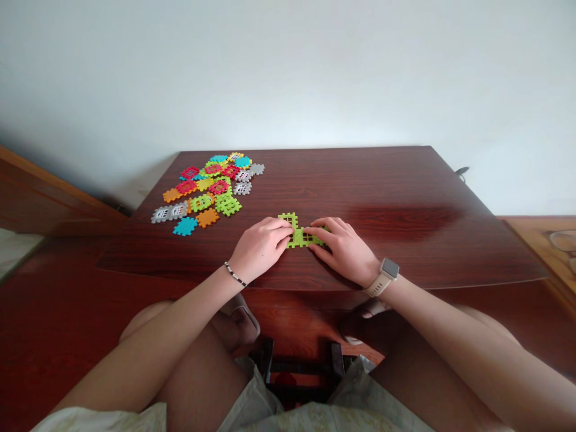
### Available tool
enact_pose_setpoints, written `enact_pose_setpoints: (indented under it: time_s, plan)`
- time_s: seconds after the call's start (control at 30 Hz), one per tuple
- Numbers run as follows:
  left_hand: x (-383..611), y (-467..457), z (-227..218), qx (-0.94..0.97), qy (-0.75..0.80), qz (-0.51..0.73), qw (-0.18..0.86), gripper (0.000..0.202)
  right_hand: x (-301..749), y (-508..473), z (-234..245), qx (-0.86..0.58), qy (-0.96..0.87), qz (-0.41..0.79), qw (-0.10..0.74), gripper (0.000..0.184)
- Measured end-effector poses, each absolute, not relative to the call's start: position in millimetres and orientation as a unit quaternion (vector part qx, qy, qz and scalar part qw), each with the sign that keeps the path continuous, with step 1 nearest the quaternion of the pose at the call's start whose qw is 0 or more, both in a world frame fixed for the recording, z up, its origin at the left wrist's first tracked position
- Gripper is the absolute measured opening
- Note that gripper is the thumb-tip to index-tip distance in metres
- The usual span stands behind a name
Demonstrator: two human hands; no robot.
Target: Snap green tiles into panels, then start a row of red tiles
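Going across from the left: in the left-centre of the frame there's a loose pile of colourful tiles (209, 189), red, orange, teal, grey and green, lying flat and partly overlapping on the tabletop (405, 198). Just right of that, near the middle and close to the front edge, sit the green tiles (294, 231), a couple of them joined and lying flat. The left hand (261, 246), beaded bracelet (235, 274) on the wrist, has its fingers curled with the tips pressing on the left side of them. The right hand (344, 249), with a watch (389, 269), does the same from the right, so the tiles are squeezed between both sets of fingertips. They look like thin openwork plastic with toothed edges, so I'd guess very light, stiff and not fragile, and easiest to grab by the notched rims. The wood is dark and glossy, so they probably slide easily if pushed. Behind is a plain pale wall (288, 72), and at the far right edge a pair of glasses (562, 240) lies on a lighter wooden surface.
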State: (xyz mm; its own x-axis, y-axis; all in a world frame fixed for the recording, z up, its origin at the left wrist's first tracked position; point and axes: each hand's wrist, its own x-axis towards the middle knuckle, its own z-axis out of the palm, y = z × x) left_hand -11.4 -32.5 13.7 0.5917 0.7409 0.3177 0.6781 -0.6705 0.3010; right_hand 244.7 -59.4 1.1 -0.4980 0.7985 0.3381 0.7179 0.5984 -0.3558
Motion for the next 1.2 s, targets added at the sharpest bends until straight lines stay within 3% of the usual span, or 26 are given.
enact_pose_setpoints:
  time_s: [0.5, 0.8, 1.03, 1.2]
  plan:
    - [-17.5, -24.6, 17.7, 0.889, 0.398, 0.205, 0.1, 0.025, 245.5, -60.7, 1.5, -0.438, -0.864, 0.081, 0.232, 0.034]
    - [-73.4, 18.0, 31.7, 0.83, 0.524, 0.19, 0.034, 0.048, 246.4, -61.2, 1.7, -0.438, -0.864, 0.081, 0.233, 0.034]
    - [-122.2, 39.7, 30.0, 0.788, 0.608, 0.094, -0.015, 0.067, 245.6, -61.7, 1.9, -0.438, -0.864, 0.079, 0.233, 0.034]
    - [-131.4, 44.3, 26.3, 0.786, 0.613, 0.08, -0.02, 0.065, 245.0, -61.8, 2.6, -0.438, -0.864, 0.083, 0.234, 0.034]
